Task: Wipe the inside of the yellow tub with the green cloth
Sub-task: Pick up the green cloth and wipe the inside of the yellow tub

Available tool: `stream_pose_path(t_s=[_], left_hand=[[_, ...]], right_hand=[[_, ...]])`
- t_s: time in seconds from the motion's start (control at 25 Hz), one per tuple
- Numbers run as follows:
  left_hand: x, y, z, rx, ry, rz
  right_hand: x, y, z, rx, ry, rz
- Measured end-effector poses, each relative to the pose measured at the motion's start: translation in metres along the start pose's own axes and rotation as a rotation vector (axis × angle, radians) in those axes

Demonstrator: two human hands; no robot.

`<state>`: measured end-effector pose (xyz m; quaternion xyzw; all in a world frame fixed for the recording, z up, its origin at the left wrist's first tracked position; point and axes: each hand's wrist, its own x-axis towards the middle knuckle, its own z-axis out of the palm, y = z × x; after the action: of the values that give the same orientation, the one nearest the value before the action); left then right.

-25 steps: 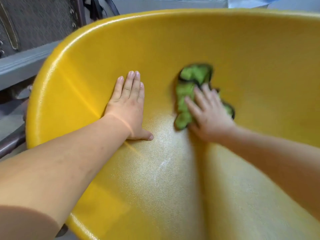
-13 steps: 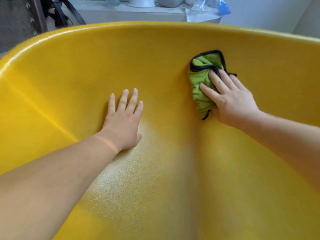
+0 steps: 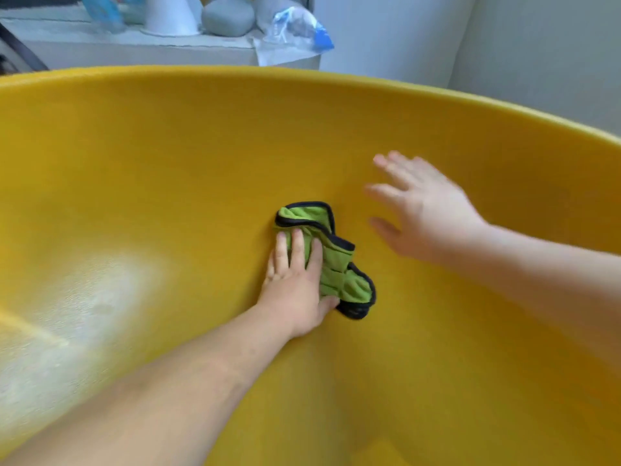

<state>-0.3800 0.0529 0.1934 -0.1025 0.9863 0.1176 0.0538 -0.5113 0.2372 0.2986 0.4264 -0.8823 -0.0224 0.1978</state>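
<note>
The yellow tub (image 3: 168,146) fills most of the view, its curved inner wall facing me. A crumpled green cloth (image 3: 336,267) with dark edging lies pressed against that wall near the middle. My left hand (image 3: 295,290) lies flat on the cloth's left part, fingers on top and thumb under its lower edge. My right hand (image 3: 423,210) hovers to the right of the cloth, fingers spread and blurred, holding nothing and clear of the cloth.
Behind the tub's rim a grey ledge (image 3: 134,48) carries a white container (image 3: 171,15), grey rounded objects (image 3: 228,16) and a clear plastic bag with blue print (image 3: 295,31). A pale wall (image 3: 504,45) rises at the back right.
The cloth has passed from my right hand to my left. My right hand lifted off it and moved right; my left hand came across from the bare wall onto the cloth.
</note>
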Motion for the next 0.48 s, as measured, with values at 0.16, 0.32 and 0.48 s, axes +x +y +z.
stream_pose_path(t_s=[0.16,0.32,0.48], left_hand=[[0.028,0.006,-0.003,0.052,0.074,-0.097],[0.076,0.013,-0.045,-0.073,0.415,-0.285],[0.108,0.091,-0.070,-0.212,0.484,-0.339]], right_hand=[[0.012,0.084,-0.050,-0.399,-0.049,0.299],[0.004,0.118,-0.071,-0.323,-0.048,0.527],[0.006,0.126,-0.076,-0.153,0.062,0.516]])
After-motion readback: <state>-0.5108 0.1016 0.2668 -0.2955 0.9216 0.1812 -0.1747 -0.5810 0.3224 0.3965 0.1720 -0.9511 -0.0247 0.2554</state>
